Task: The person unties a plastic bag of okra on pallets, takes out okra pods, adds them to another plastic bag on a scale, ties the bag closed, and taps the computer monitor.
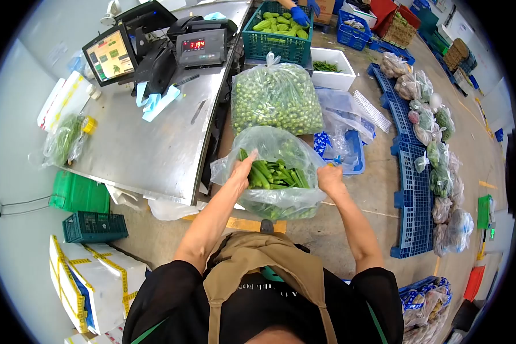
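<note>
"What is the biggest thing there?"

"The metal counter [149, 146]. Off to the right, well apart from it, lies a long blue pallet [414, 195] with filled bags along its right side."

"And beside the counter?"

"A knotted clear sack [276, 103] of small round green produce, just past the right edge. On the near side of it is the open plastic bag [278, 202], close to the counter's near right corner. I can't tell what bears its weight."

"What is on the counter itself?"

"A lit screen [110, 54] toward the far left corner, then a scale [200, 49] near the right edge, its display glowing red."

"How are the hands?"

"The left hand [242, 171] grips the open bag's left rim; its fingers are partly hidden, so their exact hold is hard to judge. The right hand [331, 178] is closed on the right rim. Between them the mouth is spread wide."

"And inside?"

"Long green pods [276, 174], heaped in the bag, the smallest things I'd mention."
</note>
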Available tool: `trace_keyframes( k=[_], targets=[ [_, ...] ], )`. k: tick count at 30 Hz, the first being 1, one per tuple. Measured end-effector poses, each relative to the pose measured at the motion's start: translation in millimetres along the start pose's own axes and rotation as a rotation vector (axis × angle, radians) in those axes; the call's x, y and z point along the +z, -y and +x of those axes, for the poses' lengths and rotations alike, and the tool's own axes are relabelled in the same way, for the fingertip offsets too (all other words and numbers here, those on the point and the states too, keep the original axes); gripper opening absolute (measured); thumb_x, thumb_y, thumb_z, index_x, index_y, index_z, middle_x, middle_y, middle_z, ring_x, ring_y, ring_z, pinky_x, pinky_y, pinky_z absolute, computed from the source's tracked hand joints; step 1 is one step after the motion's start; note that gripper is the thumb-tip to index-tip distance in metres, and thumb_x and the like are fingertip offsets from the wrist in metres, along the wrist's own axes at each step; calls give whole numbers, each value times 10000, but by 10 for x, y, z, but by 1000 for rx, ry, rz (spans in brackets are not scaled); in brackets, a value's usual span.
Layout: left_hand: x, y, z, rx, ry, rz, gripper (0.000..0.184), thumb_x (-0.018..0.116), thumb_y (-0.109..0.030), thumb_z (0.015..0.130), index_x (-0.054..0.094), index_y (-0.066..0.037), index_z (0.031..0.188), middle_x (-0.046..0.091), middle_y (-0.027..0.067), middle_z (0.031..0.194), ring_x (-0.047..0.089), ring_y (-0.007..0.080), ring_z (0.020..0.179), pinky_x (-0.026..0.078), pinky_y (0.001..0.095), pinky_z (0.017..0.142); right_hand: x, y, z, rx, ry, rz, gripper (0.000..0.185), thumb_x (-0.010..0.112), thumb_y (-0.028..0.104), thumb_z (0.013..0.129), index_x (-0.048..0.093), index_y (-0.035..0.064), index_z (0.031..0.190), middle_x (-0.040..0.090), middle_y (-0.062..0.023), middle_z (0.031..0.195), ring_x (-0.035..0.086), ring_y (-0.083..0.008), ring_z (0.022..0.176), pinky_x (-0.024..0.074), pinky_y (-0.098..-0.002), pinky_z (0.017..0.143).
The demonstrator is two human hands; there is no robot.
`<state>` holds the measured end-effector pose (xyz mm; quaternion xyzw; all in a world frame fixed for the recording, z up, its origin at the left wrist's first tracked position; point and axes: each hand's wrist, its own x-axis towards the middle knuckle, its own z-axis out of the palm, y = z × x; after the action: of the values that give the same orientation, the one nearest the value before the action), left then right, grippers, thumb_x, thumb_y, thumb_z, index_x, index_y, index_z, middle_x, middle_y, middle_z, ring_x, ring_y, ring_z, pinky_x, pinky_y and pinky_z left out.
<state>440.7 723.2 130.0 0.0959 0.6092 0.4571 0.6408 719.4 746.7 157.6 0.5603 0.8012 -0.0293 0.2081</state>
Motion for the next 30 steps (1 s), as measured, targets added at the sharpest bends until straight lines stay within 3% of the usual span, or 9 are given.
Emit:
trace_keyframes(
  k=[3,7,9,11,14,18,27,30],
  targets=[
    [5,-234,-358,378,-112,448,690,680,-349,808,415,55,1300,568,208,1197,571,317,1081,424,400,965,-166,-28,-95,-64,-98,95,256,617,158,783,653,117,1033,669,-136,863,656,-299,857,444,-461,779],
    [33,-293,-416,391,-6,676,478,660,-273,791,573,50,1132,622,216,1103,595,309,1036,451,362,879,-524,18,-297,-176,-329,292,298,609,167,785,620,108,1077,640,-132,860,622,-317,846,405,-462,765],
    [136,-374,-808,457,14,946,432,610,-298,830,604,56,1078,627,235,1080,598,342,1027,446,393,898,-668,60,-354,-243,-419,390,309,629,169,788,607,90,1086,621,-133,853,602,-310,847,402,-447,746],
    [98,-211,-843,648,147,979,446,603,-289,851,593,73,1110,646,215,1055,630,290,972,483,359,839,-803,100,-391,-295,-494,451,313,642,159,787,601,81,1087,609,-131,841,590,-304,840,402,-431,733],
    [180,-380,-1363,532,367,947,429,597,-269,864,585,58,1141,644,207,1077,630,270,1003,484,345,868,-991,140,-471,-337,-551,484,305,648,134,787,601,79,1083,605,-127,836,582,-304,827,405,-415,730],
    [69,-381,-1591,585,443,852,390,594,-239,880,579,45,1147,650,175,1071,628,239,1002,481,345,873,-1095,127,-527,-367,-586,525,291,646,120,793,600,68,1076,601,-132,844,574,-319,823,406,-410,735],
    [-287,-390,-1759,589,244,833,356,629,-220,850,595,13,1116,652,152,1046,629,249,988,477,351,863,-1144,48,-518,-380,-605,609,277,635,78,785,610,42,1059,597,-145,813,578,-338,804,442,-422,713],
    [-532,-267,-1505,888,-23,992,436,695,-219,781,570,4,1134,598,186,1120,578,324,1050,453,388,898,-1093,76,-416,-430,-554,736,243,601,58,801,619,17,1040,634,-167,877,596,-360,838,467,-418,727]
  ],
)
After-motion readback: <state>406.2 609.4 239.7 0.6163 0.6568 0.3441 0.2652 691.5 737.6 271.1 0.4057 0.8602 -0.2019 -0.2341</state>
